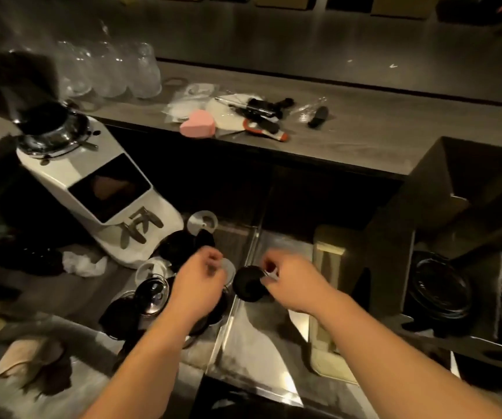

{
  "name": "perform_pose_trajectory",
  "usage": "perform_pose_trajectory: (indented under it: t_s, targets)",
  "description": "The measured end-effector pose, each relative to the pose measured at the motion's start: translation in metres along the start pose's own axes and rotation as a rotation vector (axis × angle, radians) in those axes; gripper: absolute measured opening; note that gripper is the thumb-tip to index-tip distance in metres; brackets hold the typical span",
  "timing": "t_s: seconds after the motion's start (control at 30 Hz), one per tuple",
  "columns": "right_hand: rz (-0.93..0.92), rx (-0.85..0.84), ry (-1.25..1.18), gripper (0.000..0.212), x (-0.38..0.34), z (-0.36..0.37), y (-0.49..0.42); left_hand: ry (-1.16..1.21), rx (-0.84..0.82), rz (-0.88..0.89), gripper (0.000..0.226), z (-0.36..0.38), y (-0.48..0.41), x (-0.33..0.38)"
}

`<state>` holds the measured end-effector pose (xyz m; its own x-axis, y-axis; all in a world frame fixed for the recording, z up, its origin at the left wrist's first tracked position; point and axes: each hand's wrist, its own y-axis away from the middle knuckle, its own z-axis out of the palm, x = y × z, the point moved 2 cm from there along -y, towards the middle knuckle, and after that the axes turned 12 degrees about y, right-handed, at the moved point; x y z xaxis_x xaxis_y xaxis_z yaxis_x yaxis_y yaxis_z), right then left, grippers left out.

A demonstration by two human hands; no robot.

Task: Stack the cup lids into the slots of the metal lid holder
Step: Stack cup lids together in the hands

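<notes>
A white grinder (101, 189) stands at the left of the counter (259, 343), with a heap of lids (180, 247) at its foot. A pink sponge (197, 126) lies on the ledge behind. The right hand (292, 282) pinches a black lid (248, 284) by its rim, well left of the metal lid holder (392, 252), where stacked lids (437, 285) sit in a slot. The left hand (198, 276) hovers just beside the black lid, fingers curled and blurred. I cannot tell whether it holds anything.

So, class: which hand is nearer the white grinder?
Left. The left hand sits just below-right of the white grinder; the right hand is farther right, pinching a black lid.
</notes>
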<state>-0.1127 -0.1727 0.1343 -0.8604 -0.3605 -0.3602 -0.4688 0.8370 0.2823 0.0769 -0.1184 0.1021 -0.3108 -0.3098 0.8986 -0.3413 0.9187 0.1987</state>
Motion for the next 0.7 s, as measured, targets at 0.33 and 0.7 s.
perform_pose_trajectory:
  t_s: [0.33,0.7]
  targets:
    - [0.058,-0.221,0.151,0.073,0.017,0.138,-0.083,-0.944,-0.296,-0.101,0.096,0.017,0.006,-0.123]
    - [0.196,-0.064,-0.182,0.068,0.032,0.125,-0.058,-0.916,-0.200,0.059,0.093,0.020,-0.005,-0.144]
